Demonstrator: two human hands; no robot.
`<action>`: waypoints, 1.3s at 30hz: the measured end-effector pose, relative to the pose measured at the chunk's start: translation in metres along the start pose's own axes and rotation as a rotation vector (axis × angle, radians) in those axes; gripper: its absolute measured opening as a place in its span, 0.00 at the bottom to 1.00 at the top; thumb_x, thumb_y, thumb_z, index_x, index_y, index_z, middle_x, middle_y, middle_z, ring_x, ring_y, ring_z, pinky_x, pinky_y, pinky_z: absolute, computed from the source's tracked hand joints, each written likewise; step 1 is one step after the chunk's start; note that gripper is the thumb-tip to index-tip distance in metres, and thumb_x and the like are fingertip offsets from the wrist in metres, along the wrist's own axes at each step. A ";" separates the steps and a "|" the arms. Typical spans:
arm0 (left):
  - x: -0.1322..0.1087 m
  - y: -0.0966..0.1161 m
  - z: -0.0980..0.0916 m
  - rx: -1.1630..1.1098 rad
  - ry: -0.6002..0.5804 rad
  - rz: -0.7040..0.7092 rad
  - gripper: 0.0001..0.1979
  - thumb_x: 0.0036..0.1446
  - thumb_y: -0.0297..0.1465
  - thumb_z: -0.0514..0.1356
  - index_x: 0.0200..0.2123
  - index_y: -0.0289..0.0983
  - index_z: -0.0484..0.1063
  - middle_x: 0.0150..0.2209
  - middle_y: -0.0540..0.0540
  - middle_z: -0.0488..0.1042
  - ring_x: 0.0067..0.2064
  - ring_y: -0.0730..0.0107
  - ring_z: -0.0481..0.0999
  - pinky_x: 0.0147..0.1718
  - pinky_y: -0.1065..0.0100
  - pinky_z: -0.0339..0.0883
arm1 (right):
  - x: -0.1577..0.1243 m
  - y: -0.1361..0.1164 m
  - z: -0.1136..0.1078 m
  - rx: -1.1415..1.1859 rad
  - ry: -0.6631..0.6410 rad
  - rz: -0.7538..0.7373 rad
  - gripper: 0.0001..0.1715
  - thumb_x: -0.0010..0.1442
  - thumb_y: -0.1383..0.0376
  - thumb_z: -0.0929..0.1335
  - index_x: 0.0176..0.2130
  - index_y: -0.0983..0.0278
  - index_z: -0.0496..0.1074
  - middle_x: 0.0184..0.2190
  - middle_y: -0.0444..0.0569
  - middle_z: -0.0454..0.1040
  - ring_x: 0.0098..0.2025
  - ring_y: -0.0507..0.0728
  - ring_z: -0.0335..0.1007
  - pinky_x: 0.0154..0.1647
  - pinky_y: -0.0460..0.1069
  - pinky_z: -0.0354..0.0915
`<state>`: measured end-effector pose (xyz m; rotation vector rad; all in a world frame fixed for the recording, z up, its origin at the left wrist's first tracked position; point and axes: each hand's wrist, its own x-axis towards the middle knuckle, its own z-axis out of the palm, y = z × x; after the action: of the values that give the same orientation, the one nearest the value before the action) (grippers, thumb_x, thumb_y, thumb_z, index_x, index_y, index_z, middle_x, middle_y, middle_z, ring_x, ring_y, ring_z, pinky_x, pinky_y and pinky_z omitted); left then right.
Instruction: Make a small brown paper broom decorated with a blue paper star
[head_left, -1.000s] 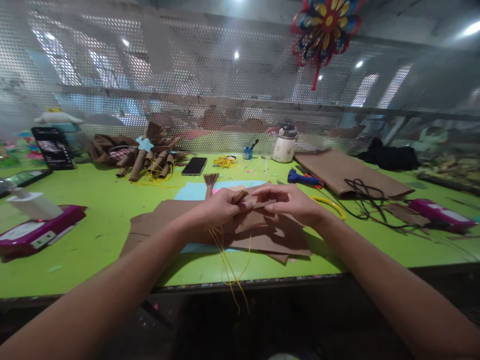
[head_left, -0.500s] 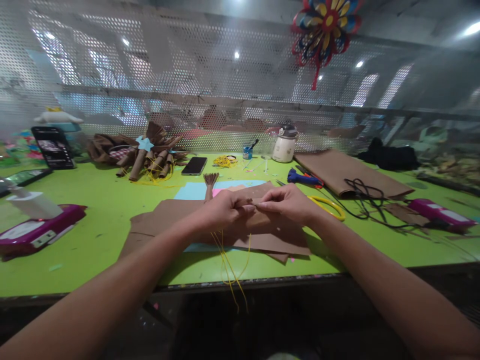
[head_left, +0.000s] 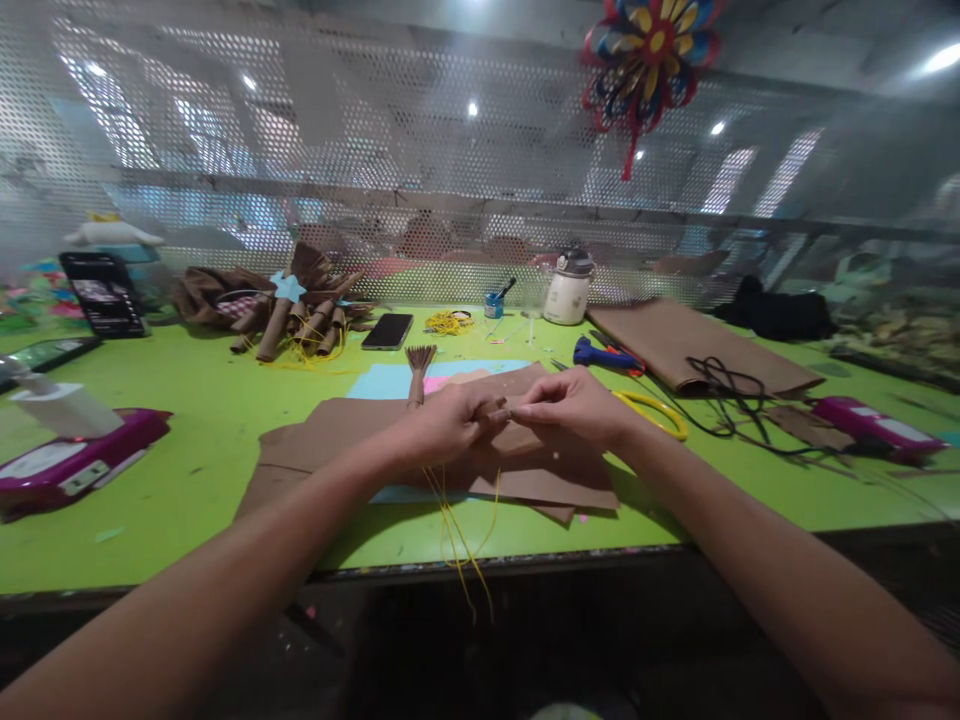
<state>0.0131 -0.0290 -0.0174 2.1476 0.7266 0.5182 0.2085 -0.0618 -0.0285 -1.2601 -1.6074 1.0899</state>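
My left hand (head_left: 442, 425) and my right hand (head_left: 574, 405) meet over the middle of the green table (head_left: 187, 400). Both pinch a small rolled piece of brown paper (head_left: 495, 408) between their fingertips. Thin yellow strands (head_left: 461, 530) hang down from my left hand past the table's front edge. Flat brown paper sheets (head_left: 330, 430) lie under my hands, on top of light blue paper (head_left: 382, 380). A small brown paper broom (head_left: 420, 365) stands just beyond my left hand.
A pile of brown paper rolls (head_left: 300, 310), a black phone (head_left: 388, 331), a yellow strand bundle (head_left: 450, 322), a white jar (head_left: 570, 290) and a blue glue gun (head_left: 600, 355) lie farther back. A yellow ring (head_left: 660, 410), black cord (head_left: 735, 400) and magenta cases (head_left: 75, 460) flank my arms.
My hands have drawn closer together and the brown paper piece has been rolled tighter between my fingertips. The yellow strands still hang from my left hand.
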 end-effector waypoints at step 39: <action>0.004 -0.003 -0.005 -0.066 0.016 -0.091 0.14 0.55 0.37 0.53 0.21 0.35 0.62 0.19 0.50 0.67 0.21 0.75 0.66 0.24 0.71 0.59 | 0.005 0.002 -0.020 0.060 0.074 -0.058 0.12 0.42 0.61 0.73 0.22 0.68 0.73 0.14 0.42 0.66 0.17 0.46 0.57 0.21 0.45 0.54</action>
<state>0.0124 -0.0218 -0.0160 2.0415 0.8008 0.5045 0.2268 -0.0540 -0.0244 -1.1935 -1.5351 1.0364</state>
